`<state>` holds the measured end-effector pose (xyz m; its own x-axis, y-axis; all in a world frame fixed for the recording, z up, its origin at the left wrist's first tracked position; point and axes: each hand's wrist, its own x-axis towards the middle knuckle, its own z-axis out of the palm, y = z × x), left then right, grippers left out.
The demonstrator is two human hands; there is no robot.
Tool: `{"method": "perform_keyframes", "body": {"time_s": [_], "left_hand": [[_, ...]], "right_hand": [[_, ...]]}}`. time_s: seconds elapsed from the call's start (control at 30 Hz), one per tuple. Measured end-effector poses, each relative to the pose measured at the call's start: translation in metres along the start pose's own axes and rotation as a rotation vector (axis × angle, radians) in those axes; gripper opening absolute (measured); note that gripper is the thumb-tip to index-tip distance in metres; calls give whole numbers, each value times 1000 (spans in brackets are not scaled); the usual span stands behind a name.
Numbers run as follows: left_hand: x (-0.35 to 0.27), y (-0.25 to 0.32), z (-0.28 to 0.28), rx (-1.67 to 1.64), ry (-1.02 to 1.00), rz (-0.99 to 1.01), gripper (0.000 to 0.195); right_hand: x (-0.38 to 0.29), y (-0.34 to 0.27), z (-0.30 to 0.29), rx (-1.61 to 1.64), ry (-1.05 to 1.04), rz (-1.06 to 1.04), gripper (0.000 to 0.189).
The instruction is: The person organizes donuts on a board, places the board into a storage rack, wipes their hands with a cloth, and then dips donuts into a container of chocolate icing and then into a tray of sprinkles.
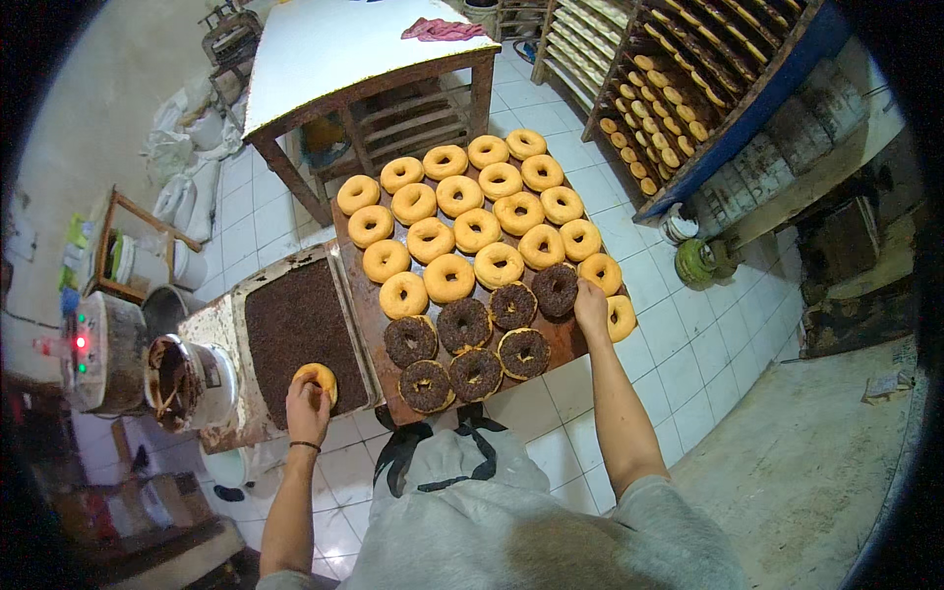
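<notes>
My left hand (308,408) grips a plain ring doughnut (321,383) at the near end of a tray (359,324) of dark brown sprinkles (295,317). Over on the wooden board (568,335), my right hand (592,310) holds the edge of a doughnut coated in dark sprinkles (554,290). Several more coated doughnuts (464,325) lie at the board's near side, and rows of plain doughnuts (459,195) cover its far part. One plain doughnut (621,318) sits just right of my right hand, partly hidden by it.
Left of the tray stands a white bucket smeared with brown paste (214,383). A white-topped table (354,44) with a pink cloth (442,29) is beyond the board. At the right are a rack of doughnuts (641,133) and a green gas cylinder (695,263) on the tiled floor.
</notes>
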<state>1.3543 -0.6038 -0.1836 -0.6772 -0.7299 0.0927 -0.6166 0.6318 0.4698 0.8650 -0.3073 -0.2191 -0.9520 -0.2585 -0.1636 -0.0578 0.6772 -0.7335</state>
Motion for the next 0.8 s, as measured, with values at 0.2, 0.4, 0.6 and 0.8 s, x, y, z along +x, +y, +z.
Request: {"method": "perform_keyframes", "body": {"time_s": [0.2,0.4,0.6,0.8], "left_hand": [[9,9,7,-26,18,15,13],[14,-66,-6,-1030,126,-626,15],[61,46,-45,-1828,-429,-623,48],[79,161,14,-1860,-886,-745,53]], "right_hand": [[-11,4,-6,15,106,-1,48],[-40,-5,-2,381,64,-245,35],[-122,-113,23,730,-683,-71,25],[-152,-112,34,1074,-1170,189,45]]}}
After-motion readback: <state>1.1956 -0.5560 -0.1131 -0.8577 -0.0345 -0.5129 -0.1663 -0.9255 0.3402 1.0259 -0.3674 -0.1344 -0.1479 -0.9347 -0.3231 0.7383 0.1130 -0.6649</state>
